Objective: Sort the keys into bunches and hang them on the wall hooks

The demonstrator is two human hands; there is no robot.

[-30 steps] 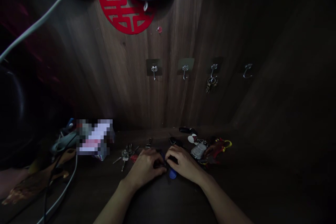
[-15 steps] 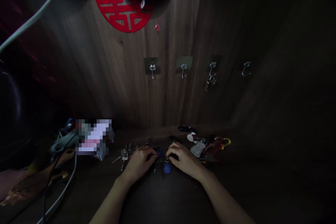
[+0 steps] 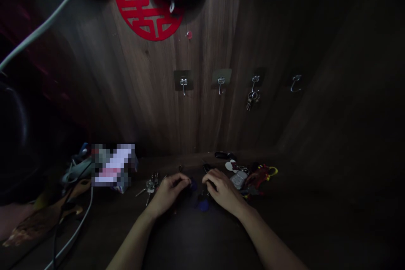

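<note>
My left hand (image 3: 169, 190) is closed in a pinch, its thumb and forefinger at a blue key tag (image 3: 193, 184). Opposite it, my right hand (image 3: 223, 190) has curled fingers gripping a small bunch of keys by its ring. A second blue key tag (image 3: 204, 206) hangs below the right fingertips. The keys between the hands are dark and blurred. Left of my left hand lies a silver bunch of keys (image 3: 151, 184). Just beyond my right fingers is a black key fob (image 3: 206, 168).
Right of my hands lie a grey car remote (image 3: 239, 179), a red-and-yellow trinket (image 3: 262, 174) and a black fob (image 3: 223, 155). Wall hooks (image 3: 220, 85) line the wood panel; keys (image 3: 252, 100) hang from one. A pixelated box (image 3: 115, 166), cables (image 3: 79, 228) and a wooden brush-like thing (image 3: 41, 221) are left.
My left fingers have lifted slightly, and the gap between the hands has widened a little. The lower blue tag has shifted slightly right and now looks edge-on and blurred.
</note>
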